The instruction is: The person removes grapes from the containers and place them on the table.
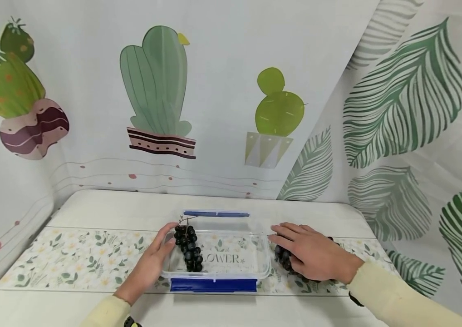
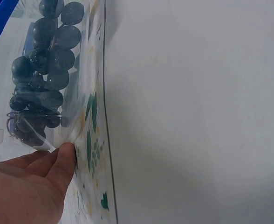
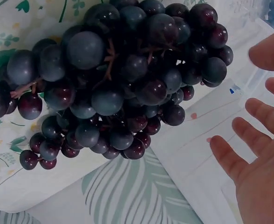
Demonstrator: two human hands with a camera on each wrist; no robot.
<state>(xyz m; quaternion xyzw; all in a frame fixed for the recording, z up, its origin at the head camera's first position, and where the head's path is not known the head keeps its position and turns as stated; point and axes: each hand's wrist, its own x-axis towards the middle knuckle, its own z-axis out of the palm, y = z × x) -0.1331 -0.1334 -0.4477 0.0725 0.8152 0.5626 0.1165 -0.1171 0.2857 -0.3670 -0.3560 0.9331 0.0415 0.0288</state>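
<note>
A clear plastic container [image 1: 262,274] with blue clips stands on the table. Inside, at its left, lies a bunch of dark grapes [image 1: 189,247], its stem reaching up at the back. My left hand [image 1: 149,268] rests against the container's left side, fingers fairly straight; in the left wrist view the fingertips [image 2: 67,151] touch near the clear wall. To the right of the container, my right hand [image 1: 314,254] hovers over a larger grape bunch [image 3: 127,79] lying on the table. In the right wrist view its fingers are spread and apart from the grapes.
A floral strip [image 1: 92,259] runs across the white table [image 1: 104,309]. Behind and at the right hang cloths printed with cacti [image 1: 159,86] and leaves [image 1: 406,95]. One blue clip [image 1: 213,285] hangs at the container's front.
</note>
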